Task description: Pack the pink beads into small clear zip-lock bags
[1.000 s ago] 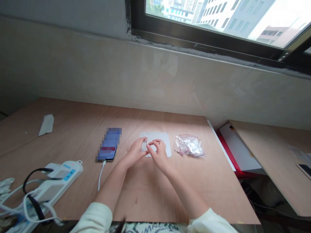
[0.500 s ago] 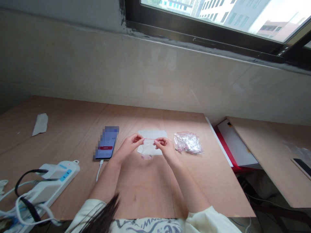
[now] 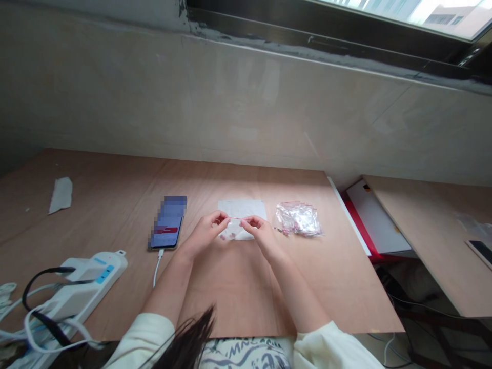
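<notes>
My left hand point(image 3: 207, 229) and my right hand point(image 3: 258, 229) each pinch one top corner of a small clear zip bag point(image 3: 232, 229) with a red seal line. The bag hangs between them just above a white sheet point(image 3: 246, 209) on the wooden table point(image 3: 230, 287). Small pinkish bits sit in the bottom of the bag. Both hands are closed in a pinch, a little apart from each other.
A pile of clear zip bags point(image 3: 299, 219) lies right of the sheet. A phone point(image 3: 168, 228) on a white cable lies to the left. A white power strip point(image 3: 82, 284) with cables is at front left. A paper scrap point(image 3: 60, 195) lies far left. A second table point(image 3: 434, 230) stands right.
My hands have moved apart from being together over the sheet and now stretch the small bag's top between them. The camera has tilted down slightly.
</notes>
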The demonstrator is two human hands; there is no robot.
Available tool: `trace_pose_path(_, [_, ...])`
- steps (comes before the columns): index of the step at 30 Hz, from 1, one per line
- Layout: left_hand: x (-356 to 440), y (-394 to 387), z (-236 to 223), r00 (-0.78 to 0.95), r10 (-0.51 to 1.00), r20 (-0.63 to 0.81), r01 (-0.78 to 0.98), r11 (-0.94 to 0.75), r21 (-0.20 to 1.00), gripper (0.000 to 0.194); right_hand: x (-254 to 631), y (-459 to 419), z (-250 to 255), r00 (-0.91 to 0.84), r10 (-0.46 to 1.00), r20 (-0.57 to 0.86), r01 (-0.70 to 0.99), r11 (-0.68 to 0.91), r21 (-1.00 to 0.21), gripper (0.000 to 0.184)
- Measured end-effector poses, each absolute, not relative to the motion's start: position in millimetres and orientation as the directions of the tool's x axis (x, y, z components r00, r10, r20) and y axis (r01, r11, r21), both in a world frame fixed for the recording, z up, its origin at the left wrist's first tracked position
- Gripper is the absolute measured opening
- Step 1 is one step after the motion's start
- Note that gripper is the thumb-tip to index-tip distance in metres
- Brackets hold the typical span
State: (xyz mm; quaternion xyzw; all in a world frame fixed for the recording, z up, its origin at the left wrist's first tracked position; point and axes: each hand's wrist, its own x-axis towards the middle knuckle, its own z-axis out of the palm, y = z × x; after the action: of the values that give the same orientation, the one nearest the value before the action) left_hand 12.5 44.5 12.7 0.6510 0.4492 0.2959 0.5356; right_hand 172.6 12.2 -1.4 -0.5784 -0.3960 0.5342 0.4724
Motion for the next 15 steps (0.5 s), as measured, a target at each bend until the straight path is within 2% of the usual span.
trace_pose_path(2, [13.7, 40.6, 13.4, 0.427, 0.897, -0.113, 0.23, 0.013, 0.973, 0.019, 170.1, 11.1, 1.8, 0.073, 0.963, -0.259, -0.09, -0.252, -0.963, 0.014])
trace_pose_path(7, [16.7, 36.1, 18.4, 0.435, 0.888, -0.147, 0.197, 0.065, 0.978, 0.021, 165.7, 13.7, 9.8, 0.107, 0.953, -0.284, -0.123, -0.271, -0.955, 0.014])
trace_pose_path(12, [21.1, 39.2, 22.2, 0.421, 0.9, -0.116, 0.229, 0.019, 0.973, 0.022, 162.1, 16.9, 10.2, -0.01, 0.967, -0.255, -0.195, -0.252, -0.948, 0.015])
trace_pose_path(15, [21.8, 43.1, 21.0, 0.469, 0.869, -0.158, 0.208, 0.065, 0.976, 0.022, 164.1, 20.1, 8.5, -0.021, 0.96, -0.279, -0.218, -0.277, -0.936, 0.018])
